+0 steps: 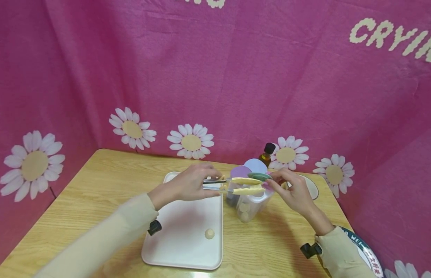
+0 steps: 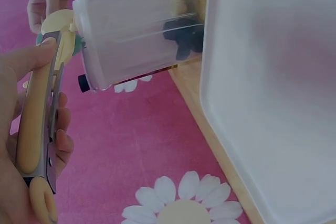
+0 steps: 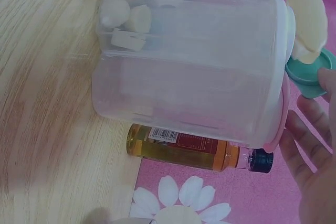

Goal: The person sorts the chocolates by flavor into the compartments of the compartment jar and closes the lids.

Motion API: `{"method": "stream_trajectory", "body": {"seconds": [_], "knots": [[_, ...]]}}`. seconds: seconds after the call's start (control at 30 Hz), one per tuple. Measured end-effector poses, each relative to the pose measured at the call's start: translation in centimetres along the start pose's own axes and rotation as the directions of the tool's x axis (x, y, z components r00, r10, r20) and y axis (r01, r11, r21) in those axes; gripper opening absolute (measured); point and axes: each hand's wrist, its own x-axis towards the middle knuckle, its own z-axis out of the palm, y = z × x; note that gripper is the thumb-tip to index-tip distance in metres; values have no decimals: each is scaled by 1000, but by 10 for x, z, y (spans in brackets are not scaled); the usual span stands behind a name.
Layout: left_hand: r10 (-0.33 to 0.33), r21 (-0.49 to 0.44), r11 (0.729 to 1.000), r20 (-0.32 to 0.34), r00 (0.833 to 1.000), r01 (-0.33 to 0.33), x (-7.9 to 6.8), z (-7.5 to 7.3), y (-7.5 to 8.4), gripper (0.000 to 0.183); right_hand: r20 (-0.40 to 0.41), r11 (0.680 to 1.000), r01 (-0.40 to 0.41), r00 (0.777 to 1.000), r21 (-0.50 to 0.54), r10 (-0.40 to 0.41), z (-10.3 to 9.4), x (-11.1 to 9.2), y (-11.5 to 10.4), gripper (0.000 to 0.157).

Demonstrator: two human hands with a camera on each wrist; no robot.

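Note:
My left hand [image 1: 192,183] grips metal tongs [image 2: 37,114] with pale yellow tips and handles. The two tips stand apart over the mouth of a clear plastic container [image 3: 189,61] divided into compartments. Pale chunks [image 3: 123,17] lie at the bottom of one compartment, and dark pieces [image 2: 184,35] show in another. My right hand [image 1: 297,193] pinches the raised green lid [image 1: 259,176] at the container's top, beside the tong tips. Purple [image 1: 240,171] and light blue [image 1: 256,165] lids stand up behind. I see nothing held between the tips.
Left of the container lies a white tray [image 1: 180,235] with one small pale piece [image 1: 209,233] on it. A bottle of amber liquid [image 1: 265,157] with a black cap stands behind. A dark-rimmed white dish [image 1: 310,188] sits at right. Pink cloth [image 1: 215,77] hangs around the wooden table.

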Motion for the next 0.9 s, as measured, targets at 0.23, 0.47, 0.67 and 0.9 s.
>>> {"method": "stream_trajectory", "body": {"seconds": [0.23,0.47,0.67,0.9], "knots": [[-31,-11,999,16,999,31,0,3,-3,41,-8,1000,9,1000,-3,-9,1,0,1,31],[-23,7,1000,3,1000,23,-12,-3,-4,44,-8,1000,23,1000,-6,-23,2,0,3,33],[-37,40,999,10,999,37,-35,-10,-6,43,11,1000,0,1000,-14,0,0,1,4,30],[-139,35,990,77,987,136,-73,-7,-18,44,1,1000,7,1000,-7,-7,0,0,3,31]]}}
